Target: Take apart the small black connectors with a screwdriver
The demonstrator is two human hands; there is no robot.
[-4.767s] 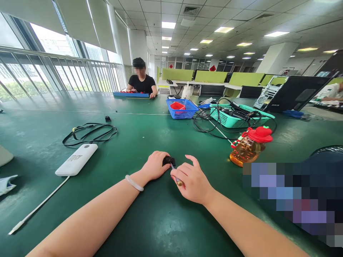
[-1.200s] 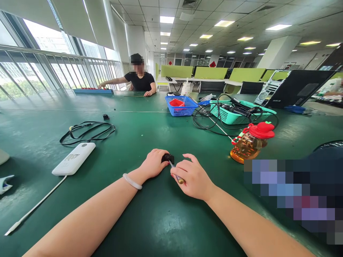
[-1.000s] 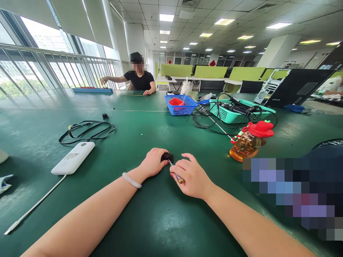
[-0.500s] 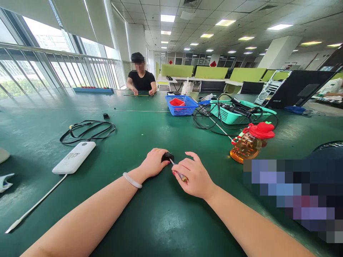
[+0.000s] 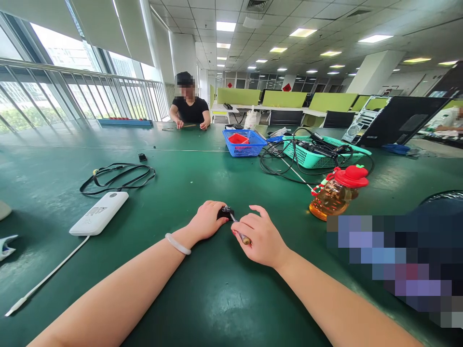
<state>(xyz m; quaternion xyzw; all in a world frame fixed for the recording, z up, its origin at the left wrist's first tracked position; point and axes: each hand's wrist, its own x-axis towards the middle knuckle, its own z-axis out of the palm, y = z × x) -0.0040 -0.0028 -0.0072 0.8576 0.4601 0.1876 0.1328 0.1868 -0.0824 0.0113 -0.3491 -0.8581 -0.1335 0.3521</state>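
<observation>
- From where I stand, the left hand (image 5: 210, 220) has its fingers closed around a small black piece (image 5: 225, 212), low over the near middle of the green table (image 5: 217, 299).
- The right hand (image 5: 263, 239) pinches a slim tool (image 5: 245, 238), its tip at the piece's near right side; I can't tell whether they touch. Its index finger sticks up.
- Over on the left lies a white device (image 5: 99, 213) with a pale cable (image 5: 48, 276); a looped black cord (image 5: 117, 179) sits just beyond.
- To the right stands a red-capped bottle (image 5: 333, 196) of amber liquid.
- Farther back, a blue basket (image 5: 246, 146) holds a red container (image 5: 238, 139), beside a teal basket (image 5: 314, 158) of cables.
- At the far side sits a person (image 5: 189, 110) in black.
</observation>
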